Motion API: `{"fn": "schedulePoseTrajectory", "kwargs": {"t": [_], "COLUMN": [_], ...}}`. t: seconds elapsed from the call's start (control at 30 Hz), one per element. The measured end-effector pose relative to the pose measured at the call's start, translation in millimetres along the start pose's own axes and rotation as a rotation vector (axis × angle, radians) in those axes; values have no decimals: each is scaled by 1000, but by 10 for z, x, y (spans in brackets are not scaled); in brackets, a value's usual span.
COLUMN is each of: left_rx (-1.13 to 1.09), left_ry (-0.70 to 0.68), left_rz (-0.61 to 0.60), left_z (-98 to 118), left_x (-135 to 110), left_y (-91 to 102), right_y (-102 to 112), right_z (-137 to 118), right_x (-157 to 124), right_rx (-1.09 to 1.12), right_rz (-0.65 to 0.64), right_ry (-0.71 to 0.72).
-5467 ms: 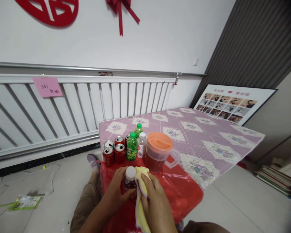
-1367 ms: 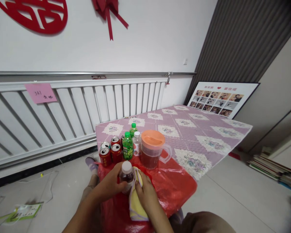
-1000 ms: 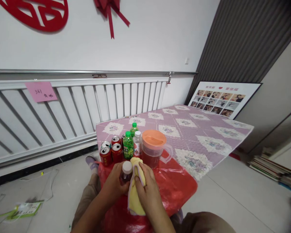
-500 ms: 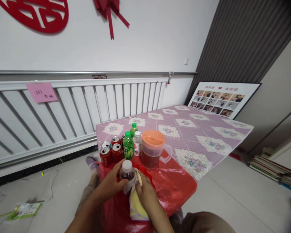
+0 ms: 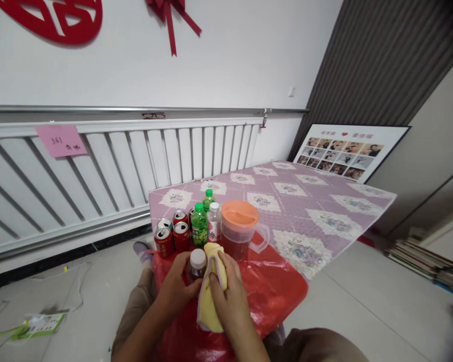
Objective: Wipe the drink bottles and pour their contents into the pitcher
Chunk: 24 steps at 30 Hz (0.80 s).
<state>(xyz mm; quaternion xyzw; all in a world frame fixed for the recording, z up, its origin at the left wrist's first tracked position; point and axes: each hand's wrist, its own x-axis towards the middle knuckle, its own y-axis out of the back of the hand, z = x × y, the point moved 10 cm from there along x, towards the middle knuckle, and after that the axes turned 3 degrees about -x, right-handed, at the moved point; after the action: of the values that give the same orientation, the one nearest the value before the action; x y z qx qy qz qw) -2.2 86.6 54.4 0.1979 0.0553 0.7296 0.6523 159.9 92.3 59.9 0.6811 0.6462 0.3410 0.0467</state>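
My left hand is wrapped round a small clear bottle with a white cap and dark contents; its lower part is hidden. In my right hand a yellow cloth with a purple edge is gripped, bunched up against the bottle's right side. Just beyond stand a green-capped bottle with a green label, a white-capped bottle and a pitcher with an orange lid. Several red drink cans are grouped to the left.
A red plastic cover lies under these things. Behind it stretches a purple floral tablecloth. A white radiator runs along the wall, and a photo board leans at the back right.
My right hand has raised the cloth, and its top now stands up beside the bottle's cap. The left hand keeps its hold on the bottle. The view has shifted slightly.
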Motion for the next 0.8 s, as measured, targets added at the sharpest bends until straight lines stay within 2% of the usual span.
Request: {"fn": "schedulePoseTrajectory", "kwargs": {"t": [0.13,0.23,0.33,0.53,0.7,0.8], "left_rx": [-11,-93,-219,-272,-123,-99], "left_ry": [16,49,63,68,36,31], "left_rz": [16,-80,-181,-197,-66,-32], "left_z": [-96,-140,-133,-137,-127,-116], "left_x": [14,46,66,56,41,34], "left_y": [50,8,-58,-90,23,34], "right_y": [-275,-402,-430,-320,-136,-36], "right_z": [327,496,543,418,136,-46], "right_x": [-57,-121,-149,-136,-100,-75], "right_rx": [-72,-140,-158,-104,-32,0], "right_rz": [-129,-201,-212,-143,-73,-29], "right_ry": [-77,-100,-107,-76,-39,-1]}}
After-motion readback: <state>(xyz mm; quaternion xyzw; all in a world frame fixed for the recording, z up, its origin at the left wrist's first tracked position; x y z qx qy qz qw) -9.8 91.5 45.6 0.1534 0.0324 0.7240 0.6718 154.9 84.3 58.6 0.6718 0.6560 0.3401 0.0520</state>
